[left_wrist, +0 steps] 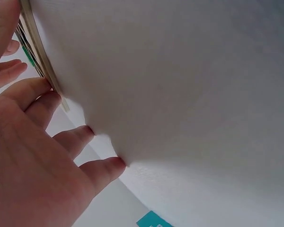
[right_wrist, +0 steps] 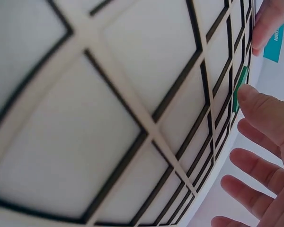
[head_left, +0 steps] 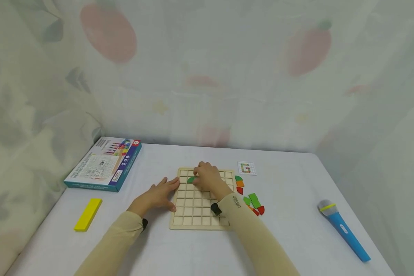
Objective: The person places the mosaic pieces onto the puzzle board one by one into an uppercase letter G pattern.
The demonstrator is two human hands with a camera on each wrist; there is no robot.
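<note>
A pale wooden grid board point(head_left: 197, 226) lies on the white table. In one of its upper-left cells sits a green rounded piece point(head_left: 191, 179). My right hand point(head_left: 208, 177) is over the upper part of the board; in the right wrist view its thumb point(right_wrist: 262, 106) touches or nearly touches the green piece point(right_wrist: 239, 87), the other fingers spread loosely. With fingers spread, my left hand point(head_left: 159, 194) rests at the board's left edge; in the left wrist view some fingertips point(left_wrist: 47, 97) touch that edge and others rest on the tablecloth.
Right of the board lie several green, orange and red pieces point(head_left: 254, 200) and a pattern card point(head_left: 247, 168) with a G. A game box point(head_left: 105, 163) and a yellow block point(head_left: 88, 214) are on the left. On the far right lies a blue microphone point(head_left: 348, 235).
</note>
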